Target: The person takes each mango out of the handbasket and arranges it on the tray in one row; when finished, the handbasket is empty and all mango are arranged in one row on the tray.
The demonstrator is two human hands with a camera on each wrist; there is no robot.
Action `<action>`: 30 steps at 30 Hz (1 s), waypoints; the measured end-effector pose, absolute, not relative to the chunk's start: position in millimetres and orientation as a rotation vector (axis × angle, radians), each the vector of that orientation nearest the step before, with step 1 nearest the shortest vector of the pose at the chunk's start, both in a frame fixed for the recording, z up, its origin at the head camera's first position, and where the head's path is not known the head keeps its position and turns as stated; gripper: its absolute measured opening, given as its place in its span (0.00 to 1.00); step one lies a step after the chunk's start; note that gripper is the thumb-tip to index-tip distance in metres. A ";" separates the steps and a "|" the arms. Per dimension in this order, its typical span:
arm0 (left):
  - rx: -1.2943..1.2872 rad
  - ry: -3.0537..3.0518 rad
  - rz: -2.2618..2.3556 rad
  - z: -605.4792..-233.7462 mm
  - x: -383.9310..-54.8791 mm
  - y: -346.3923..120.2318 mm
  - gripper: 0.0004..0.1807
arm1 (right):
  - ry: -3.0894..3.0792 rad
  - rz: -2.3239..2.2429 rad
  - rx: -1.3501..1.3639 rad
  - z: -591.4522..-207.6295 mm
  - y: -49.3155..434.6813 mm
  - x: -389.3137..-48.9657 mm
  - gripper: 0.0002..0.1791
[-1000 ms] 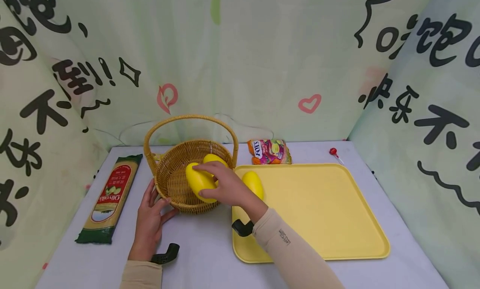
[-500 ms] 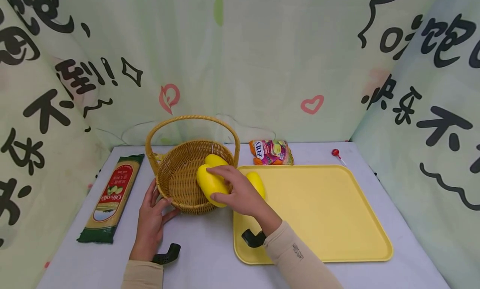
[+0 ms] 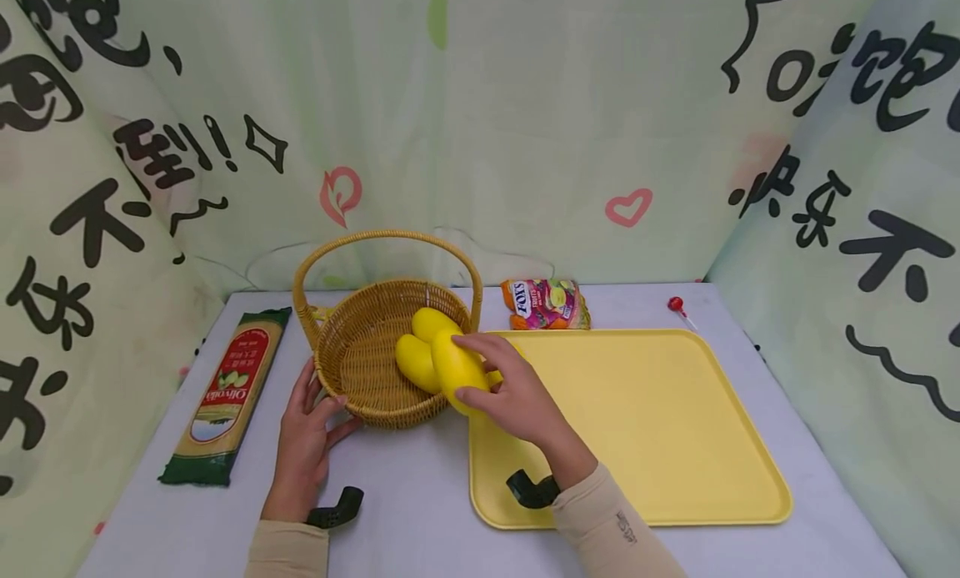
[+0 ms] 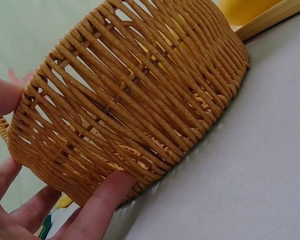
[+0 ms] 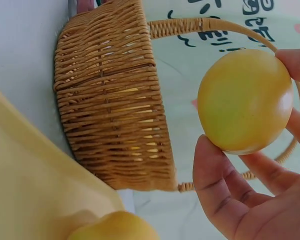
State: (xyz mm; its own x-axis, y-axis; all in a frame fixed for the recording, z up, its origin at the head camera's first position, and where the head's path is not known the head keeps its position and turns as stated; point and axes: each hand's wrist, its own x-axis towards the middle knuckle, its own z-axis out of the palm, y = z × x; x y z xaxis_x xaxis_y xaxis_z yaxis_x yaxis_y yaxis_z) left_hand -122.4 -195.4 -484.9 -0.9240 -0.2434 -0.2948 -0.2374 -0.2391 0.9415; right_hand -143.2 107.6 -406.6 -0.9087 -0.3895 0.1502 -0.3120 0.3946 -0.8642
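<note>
My right hand [image 3: 513, 386] holds a yellow mango [image 3: 456, 369] between thumb and fingers, over the right rim of a wicker basket [image 3: 360, 374]. In the right wrist view this mango [image 5: 245, 102] is raised higher than the basket's rim. Two more mangoes [image 3: 432, 323] lie inside the basket at its right side. My left hand [image 3: 303, 444] grips the basket's front-left wall, thumb at the rim; in the left wrist view its fingers [image 4: 107, 200] press the woven side. Another mango [image 5: 115, 229] rests on the yellow tray, mostly hidden behind my right hand in the head view.
The yellow tray [image 3: 645, 428] lies right of the basket, close against it. Left of the basket is an Olivoila noodle-type packet [image 3: 228, 394]. A Fox's candy bag [image 3: 546, 304] and a red lollipop [image 3: 677, 304] lie behind the tray. Printed curtains enclose the table.
My right hand has moved right with the mango, from inside the basket to over its right rim. A second mango in the basket now shows. My left hand stays on the basket.
</note>
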 end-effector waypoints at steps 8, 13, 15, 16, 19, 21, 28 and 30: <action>0.611 -1.932 -2.391 -484.6 -123.3 -195.2 0.46 | 2.563 -1.615 -0.560 -405.8 126.4 -138.1 0.35; 0.620 -1.933 -2.396 -485.2 -122.9 -195.1 0.46 | 2.571 -1.638 -0.474 -406.0 140.5 -138.3 0.34; 0.621 -1.934 -2.396 -485.2 -122.8 -195.1 0.46 | 2.573 -1.652 -0.446 -406.2 146.1 -138.0 0.34; 0.621 -1.935 -2.393 -485.1 -122.8 -195.1 0.46 | 2.576 -1.659 -0.438 -406.3 148.6 -137.7 0.34; 0.621 -1.937 -2.387 -485.0 -122.9 -194.9 0.46 | 2.581 -1.673 -0.432 -404.9 154.5 -137.4 0.34; 0.620 -1.935 -2.388 -485.0 -123.0 -194.7 0.45 | 2.590 -1.671 -0.436 -403.6 158.7 -137.2 0.34; 0.629 -1.930 -2.395 -485.3 -122.6 -194.9 0.46 | 2.625 -1.681 -0.395 -398.1 175.8 -138.4 0.35; 0.625 -1.929 -2.396 -485.2 -122.8 -195.0 0.46 | 2.631 -1.683 -0.376 -396.7 180.8 -138.9 0.35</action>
